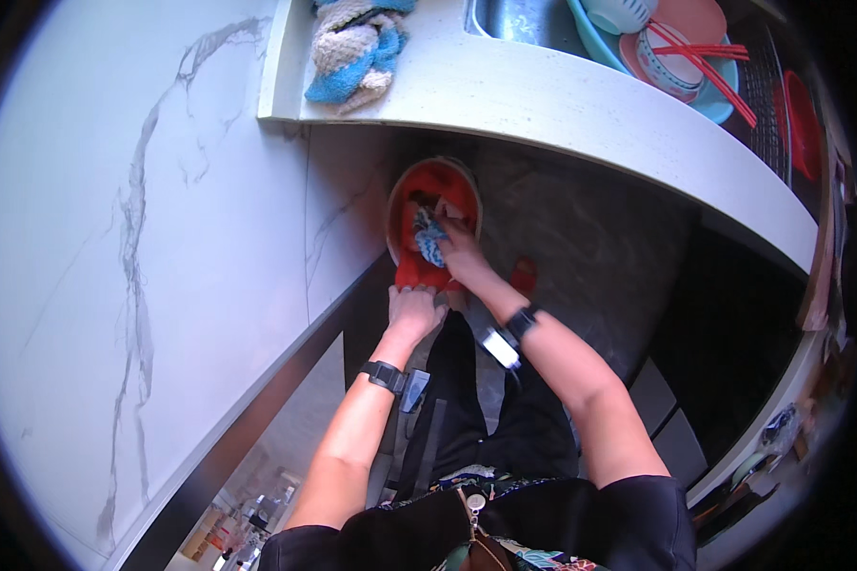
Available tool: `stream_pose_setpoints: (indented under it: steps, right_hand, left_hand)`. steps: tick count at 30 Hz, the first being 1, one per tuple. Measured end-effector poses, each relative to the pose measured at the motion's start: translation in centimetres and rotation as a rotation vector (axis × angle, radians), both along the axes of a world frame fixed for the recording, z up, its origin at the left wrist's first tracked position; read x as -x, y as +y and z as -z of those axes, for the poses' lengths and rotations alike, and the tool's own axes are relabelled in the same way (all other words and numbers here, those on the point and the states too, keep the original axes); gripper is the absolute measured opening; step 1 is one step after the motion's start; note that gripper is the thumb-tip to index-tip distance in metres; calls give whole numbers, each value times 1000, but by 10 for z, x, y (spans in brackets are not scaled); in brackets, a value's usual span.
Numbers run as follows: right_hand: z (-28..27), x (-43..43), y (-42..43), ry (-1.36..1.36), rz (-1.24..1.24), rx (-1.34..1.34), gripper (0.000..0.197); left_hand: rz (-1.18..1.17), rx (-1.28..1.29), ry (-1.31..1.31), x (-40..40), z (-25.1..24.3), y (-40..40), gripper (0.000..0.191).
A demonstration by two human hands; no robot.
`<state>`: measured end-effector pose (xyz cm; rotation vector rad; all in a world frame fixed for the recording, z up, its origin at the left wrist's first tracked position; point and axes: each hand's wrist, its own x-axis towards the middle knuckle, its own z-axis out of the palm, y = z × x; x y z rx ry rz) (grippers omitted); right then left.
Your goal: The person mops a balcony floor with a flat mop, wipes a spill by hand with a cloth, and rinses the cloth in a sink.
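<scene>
A round bin (477, 187) stands on the floor under the counter, lined with a red plastic bag (418, 275). My left hand (416, 310) grips the near edge of the bag, where it drapes over the rim. Inside the mouth of the bin, my right hand (460, 250) holds a crumpled blue-and-white patterned piece (430, 239); whether it is cloth or packaging I cannot tell. Other crumpled bits lie around it, partly hidden by my fingers.
Overhead, a white counter (543, 93) curves across, bearing a blue-and-beige towel (361, 53), a metal sink (528, 25) and a turquoise basin (721, 103) with bowls and red chopsticks (693, 53). A marbled wall (207, 214) rises at left. A red slipper (523, 275) is by the bin.
</scene>
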<state>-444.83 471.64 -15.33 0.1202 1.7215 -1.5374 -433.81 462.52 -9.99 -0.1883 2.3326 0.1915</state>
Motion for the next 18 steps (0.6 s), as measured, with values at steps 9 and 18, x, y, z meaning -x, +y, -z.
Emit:
stream_pose_setpoints:
  steps: [9,18]
  right_hand:
    - [15,-23,0,614,-249,-138,26]
    - [20,-21,-8,606,-184,-99,31]
  left_hand:
    - [-162,-50,64,14,10,-19,39]
    - [-191,-23,155,17,6,-22,28]
